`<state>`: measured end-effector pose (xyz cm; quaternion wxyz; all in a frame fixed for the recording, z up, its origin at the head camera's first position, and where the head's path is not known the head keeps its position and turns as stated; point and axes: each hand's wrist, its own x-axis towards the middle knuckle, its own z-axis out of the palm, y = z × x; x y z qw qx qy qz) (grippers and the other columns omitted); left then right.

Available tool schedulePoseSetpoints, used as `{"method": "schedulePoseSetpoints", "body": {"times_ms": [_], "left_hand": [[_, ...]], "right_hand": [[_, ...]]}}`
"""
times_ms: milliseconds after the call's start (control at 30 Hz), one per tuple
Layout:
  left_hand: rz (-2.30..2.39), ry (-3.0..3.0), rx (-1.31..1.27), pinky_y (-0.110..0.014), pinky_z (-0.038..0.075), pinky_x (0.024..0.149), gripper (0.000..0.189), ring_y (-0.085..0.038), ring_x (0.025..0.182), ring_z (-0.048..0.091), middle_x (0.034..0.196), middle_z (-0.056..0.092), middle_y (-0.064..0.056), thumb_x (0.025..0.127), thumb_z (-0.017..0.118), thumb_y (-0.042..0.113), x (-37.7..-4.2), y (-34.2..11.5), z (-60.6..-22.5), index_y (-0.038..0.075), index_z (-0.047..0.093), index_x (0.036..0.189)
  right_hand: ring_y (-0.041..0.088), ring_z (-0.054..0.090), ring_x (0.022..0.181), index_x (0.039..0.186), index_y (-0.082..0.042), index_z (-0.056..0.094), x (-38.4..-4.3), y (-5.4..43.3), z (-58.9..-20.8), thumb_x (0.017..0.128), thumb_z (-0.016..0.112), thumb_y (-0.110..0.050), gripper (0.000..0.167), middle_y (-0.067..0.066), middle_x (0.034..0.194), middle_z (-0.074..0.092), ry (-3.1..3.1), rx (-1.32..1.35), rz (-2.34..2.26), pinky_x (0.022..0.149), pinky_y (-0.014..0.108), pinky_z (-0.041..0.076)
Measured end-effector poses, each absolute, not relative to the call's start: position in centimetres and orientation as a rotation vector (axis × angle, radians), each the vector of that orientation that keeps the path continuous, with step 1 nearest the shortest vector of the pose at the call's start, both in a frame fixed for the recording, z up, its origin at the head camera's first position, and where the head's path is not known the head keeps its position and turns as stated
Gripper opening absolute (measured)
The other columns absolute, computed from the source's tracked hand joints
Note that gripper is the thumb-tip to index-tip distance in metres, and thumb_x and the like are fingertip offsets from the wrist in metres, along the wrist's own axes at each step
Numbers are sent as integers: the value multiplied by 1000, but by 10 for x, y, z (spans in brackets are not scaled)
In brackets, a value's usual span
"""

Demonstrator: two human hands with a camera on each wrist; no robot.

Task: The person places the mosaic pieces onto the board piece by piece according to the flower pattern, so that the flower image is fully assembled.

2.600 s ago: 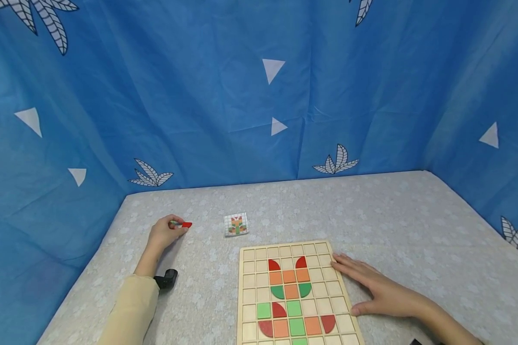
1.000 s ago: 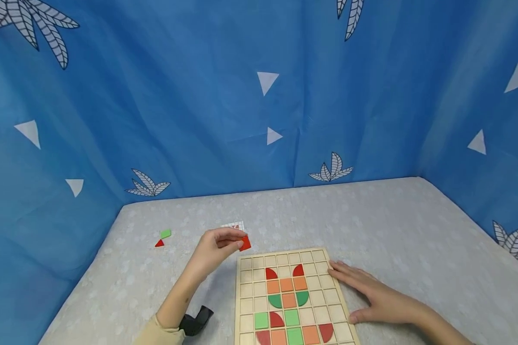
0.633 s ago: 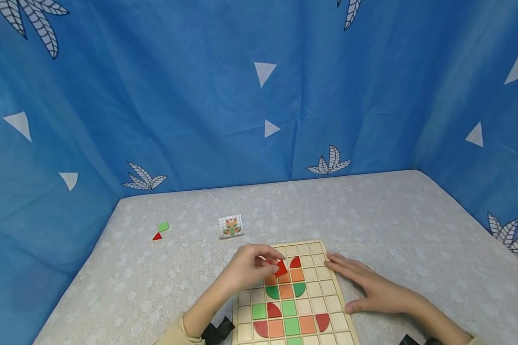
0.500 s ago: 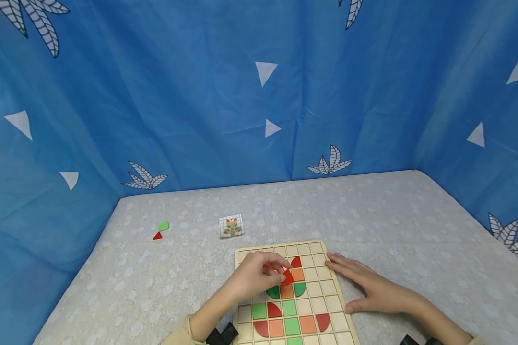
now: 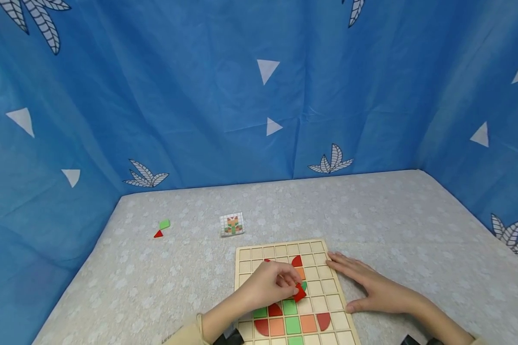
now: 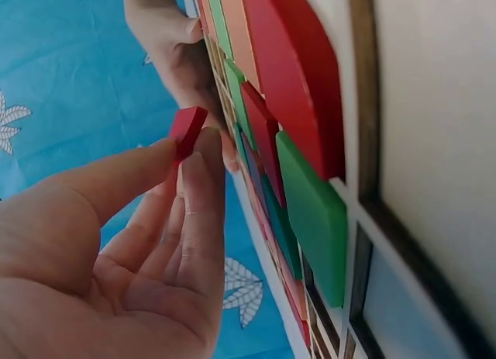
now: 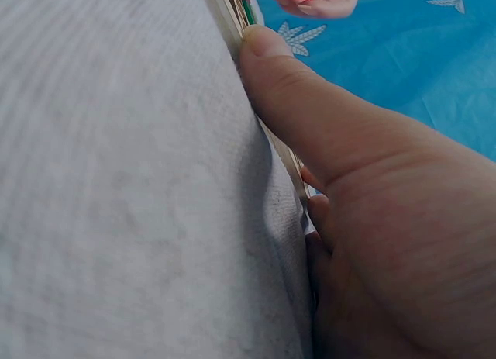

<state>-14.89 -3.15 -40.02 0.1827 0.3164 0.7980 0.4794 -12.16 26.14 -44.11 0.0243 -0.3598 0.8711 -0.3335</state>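
My left hand (image 5: pixel 268 283) is over the wooden grid board (image 5: pixel 328 274), pinching a small red tile (image 5: pixel 300 293) between thumb and fingertips. In the left wrist view that red tile (image 6: pixel 187 131) sticks up past the fingertips, held clear of the board. Red, orange and green tiles fill some of the grid's squares, such as a red quarter-circle (image 5: pixel 323 321) and a light green square (image 5: pixel 292 325); the left hand covers part of the upper pattern. Along the board's right edge rests my right hand (image 5: pixel 367 287), fingers extended and its thumb (image 7: pixel 271 53) touching the side.
Behind the board lies a small pattern card (image 5: pixel 231 224) with a coloured grid picture. Farther left on the grey tablecloth (image 5: pixel 190 278) are a loose light green tile (image 5: pixel 164 224) and a red triangle tile (image 5: pixel 158 234). A blue curtain (image 5: pixel 198 96) surrounds the table.
My left hand has picked up the red tile at the left, carried it right past the card, and moved it over the board and down toward the middle rows. The right hand stays at the edge.
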Motion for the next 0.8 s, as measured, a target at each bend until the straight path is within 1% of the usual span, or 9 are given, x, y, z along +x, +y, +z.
{"method": "schedulePoseSetpoints", "body": {"times_ms": [133, 200, 267, 433, 533, 800], "left_hand": [[1331, 2253, 903, -19, 49, 61, 11, -1, 64, 57, 73, 60, 11, 83, 68, -2, -148, -30, -401, 9, 69, 86], [1317, 2253, 924, -18, 49, 60, 11, 0, 64, 57, 73, 60, 12, 82, 68, -2, -148, -29, -402, 8, 69, 86], [1302, 2251, 940, -17, 48, 60, 11, 1, 64, 57, 73, 61, 12, 82, 69, -2, -147, -27, -402, 7, 69, 87], [1255, 2279, 987, -14, 48, 62, 10, 4, 64, 56, 71, 60, 14, 80, 71, -1, -145, -24, -403, 7, 70, 86], [1227, 2300, 1028, -13, 47, 61, 9, 6, 64, 56, 70, 60, 14, 80, 71, 0, -144, -22, -404, 6, 70, 86], [1142, 2345, 1071, -11, 46, 60, 8, 8, 64, 55, 71, 61, 15, 80, 72, 2, -144, -19, -406, 7, 72, 87]], "right_hand": [[25, 18, 137, 147, -15, 32, -121, 261, -440, 78, 71, -41, 84, 10, 152, 21, 2701, -1070, -1015, 97, 49, 29], [24, 18, 137, 147, -15, 32, -121, 261, -440, 78, 71, -41, 83, 9, 152, 21, 2703, -1053, -1015, 95, 52, 30], [23, 18, 137, 147, -16, 32, -120, 261, -440, 79, 71, -42, 83, 8, 152, 21, 2702, -1046, -1017, 95, 52, 29], [23, 18, 137, 147, -15, 32, -120, 262, -440, 78, 71, -41, 83, 9, 152, 21, 2705, -1068, -1021, 98, 44, 27], [23, 19, 137, 147, -14, 32, -120, 261, -441, 78, 72, -41, 84, 10, 152, 22, 2708, -1077, -1021, 98, 42, 27], [24, 19, 137, 147, -15, 31, -122, 261, -441, 78, 72, -40, 84, 9, 152, 21, 2702, -1071, -1013, 93, 54, 31]]}}
